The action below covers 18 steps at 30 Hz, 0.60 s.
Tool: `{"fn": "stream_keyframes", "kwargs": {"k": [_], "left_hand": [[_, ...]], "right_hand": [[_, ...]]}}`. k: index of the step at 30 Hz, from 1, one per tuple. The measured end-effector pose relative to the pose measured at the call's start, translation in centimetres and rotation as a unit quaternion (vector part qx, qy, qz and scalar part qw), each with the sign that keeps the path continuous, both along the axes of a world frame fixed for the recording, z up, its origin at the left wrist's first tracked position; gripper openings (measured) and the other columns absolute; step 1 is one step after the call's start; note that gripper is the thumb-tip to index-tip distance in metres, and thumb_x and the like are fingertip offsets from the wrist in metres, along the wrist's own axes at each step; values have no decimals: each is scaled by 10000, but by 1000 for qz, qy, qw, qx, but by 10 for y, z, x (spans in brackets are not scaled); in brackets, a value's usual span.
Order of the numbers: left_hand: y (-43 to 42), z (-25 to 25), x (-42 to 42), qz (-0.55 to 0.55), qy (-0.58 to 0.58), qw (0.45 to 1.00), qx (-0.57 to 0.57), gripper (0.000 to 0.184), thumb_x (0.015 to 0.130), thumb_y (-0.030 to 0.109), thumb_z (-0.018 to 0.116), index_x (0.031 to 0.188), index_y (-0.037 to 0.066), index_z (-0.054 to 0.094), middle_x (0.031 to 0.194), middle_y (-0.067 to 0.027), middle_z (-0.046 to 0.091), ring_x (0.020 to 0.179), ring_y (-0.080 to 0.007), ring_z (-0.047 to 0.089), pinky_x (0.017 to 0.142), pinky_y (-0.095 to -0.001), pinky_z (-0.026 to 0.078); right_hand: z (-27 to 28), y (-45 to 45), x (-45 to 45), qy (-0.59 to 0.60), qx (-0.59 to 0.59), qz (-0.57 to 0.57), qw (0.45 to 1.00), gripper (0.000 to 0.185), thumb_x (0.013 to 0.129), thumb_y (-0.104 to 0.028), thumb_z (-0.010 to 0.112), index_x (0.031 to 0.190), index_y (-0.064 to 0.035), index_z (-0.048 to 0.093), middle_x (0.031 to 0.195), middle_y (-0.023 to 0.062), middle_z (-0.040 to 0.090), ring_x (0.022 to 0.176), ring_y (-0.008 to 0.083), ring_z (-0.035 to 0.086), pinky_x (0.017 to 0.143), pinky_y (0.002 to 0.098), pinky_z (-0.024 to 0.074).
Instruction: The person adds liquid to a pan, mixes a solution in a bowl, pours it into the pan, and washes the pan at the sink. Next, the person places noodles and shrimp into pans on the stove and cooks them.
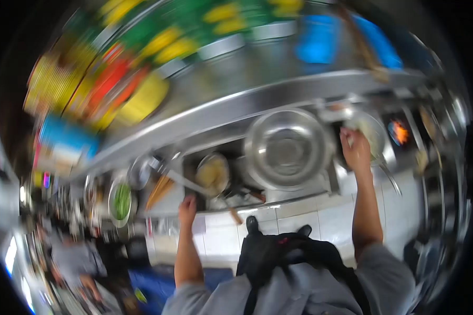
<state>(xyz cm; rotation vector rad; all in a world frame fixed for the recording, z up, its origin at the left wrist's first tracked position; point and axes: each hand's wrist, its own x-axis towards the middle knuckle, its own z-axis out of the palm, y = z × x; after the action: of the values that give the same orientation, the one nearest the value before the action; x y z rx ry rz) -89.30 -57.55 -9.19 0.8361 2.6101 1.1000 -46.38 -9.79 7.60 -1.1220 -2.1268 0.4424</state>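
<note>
My right hand (356, 148) hangs over the near left side of a pan (374, 126) with pale contents and a metal handle pointing toward me. Its fingers look pinched together; whatever they hold, if anything, is too small to see. My left hand (187, 211) is loosely closed in front of the counter edge, with nothing visible in it. Beyond it lies a smaller pan (213, 174) with yellowish pieces inside and a wooden-tipped handle toward me. Between the two pans sits a large, wide steel bowl (288, 149).
A flame (399, 133) burns right of the pan. Green vegetables fill an oval dish (122, 205) at left. Blurred green and yellow containers (220, 23) and blue items (318, 39) line the shelf. A co-worker in grey (76, 257) is at lower left.
</note>
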Motion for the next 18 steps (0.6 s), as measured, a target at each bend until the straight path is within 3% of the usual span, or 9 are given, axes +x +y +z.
{"fn": "stream_keyframes", "kwargs": {"k": [2, 6, 8, 11, 13, 15, 16, 17, 18], "left_hand": [[20, -35, -45, 164, -312, 911, 213, 214, 913, 146, 651, 1084, 19, 673, 797, -32, 642, 686, -148, 601, 647, -294, 526], [53, -58, -93, 233, -438, 770, 401, 110, 908, 50, 571, 984, -17, 613, 847, -32, 614, 723, -162, 599, 639, -286, 525], [59, -102, -122, 123, -483, 713, 494, 175, 959, 160, 517, 1025, 29, 613, 911, -40, 623, 801, -183, 613, 710, -339, 544], [55, -41, -86, 177, -537, 720, 403, 345, 991, 383, 496, 1143, 99, 618, 1021, -58, 648, 939, -207, 631, 819, -399, 544], [61, -33, -63, 136, -627, 566, 518, 470, 981, 521, 464, 1268, 170, 590, 1178, -58, 643, 1081, -229, 619, 903, -421, 523], [40, -16, -75, 177, -588, 534, 581, 532, 962, 462, 556, 1336, 84, 565, 1214, -127, 666, 1134, -278, 617, 935, -435, 515], [18, -43, -97, 161, -422, 807, 381, 531, 935, 443, 595, 1318, 75, 586, 1198, -140, 677, 1124, -289, 629, 945, -430, 507], [-4, -60, -113, 121, -202, 964, 124, 532, 909, 423, 635, 1301, 65, 608, 1182, -153, 688, 1113, -301, 641, 956, -425, 500], [-33, -36, -122, 147, -65, 987, 28, 468, 868, 376, 687, 1210, 58, 662, 1098, -171, 709, 1048, -336, 668, 927, -430, 509]], "right_hand": [[9, -83, -76, 32, -128, 126, 983, 163, 889, -197, 656, 990, -97, 736, 955, 141, 714, 883, 324, 694, 769, 420, 537], [-42, -215, -257, -117, -212, 329, 913, 203, 914, -234, 621, 1047, -137, 739, 998, 126, 723, 923, 325, 689, 825, 427, 537], [-112, -260, -361, -92, -277, 424, 857, 234, 956, -212, 570, 1106, -113, 721, 1037, 117, 732, 940, 270, 696, 830, 406, 538], [-177, -319, -493, 135, -720, 235, 639, 193, 967, -172, 562, 1021, -47, 698, 903, 85, 688, 812, 213, 661, 789, 377, 569], [-207, -346, -550, 222, -781, 85, 578, 119, 951, -123, 587, 974, -58, 684, 875, 80, 655, 789, 221, 647, 772, 388, 582], [-278, -353, -577, 266, -854, 115, 431, 116, 912, -174, 684, 935, -60, 680, 873, 82, 662, 817, 215, 651, 727, 363, 580], [-291, -352, -578, 224, -832, 133, 489, 153, 906, -209, 699, 929, -59, 683, 884, 84, 675, 827, 224, 655, 704, 374, 570], [-298, -348, -577, 180, -804, 151, 546, 189, 900, -244, 714, 923, -58, 685, 895, 86, 689, 838, 232, 660, 682, 385, 560], [-287, -344, -576, 171, -803, 152, 551, 189, 900, -244, 714, 923, -58, 685, 895, 86, 689, 838, 232, 660, 682, 385, 560]]}}
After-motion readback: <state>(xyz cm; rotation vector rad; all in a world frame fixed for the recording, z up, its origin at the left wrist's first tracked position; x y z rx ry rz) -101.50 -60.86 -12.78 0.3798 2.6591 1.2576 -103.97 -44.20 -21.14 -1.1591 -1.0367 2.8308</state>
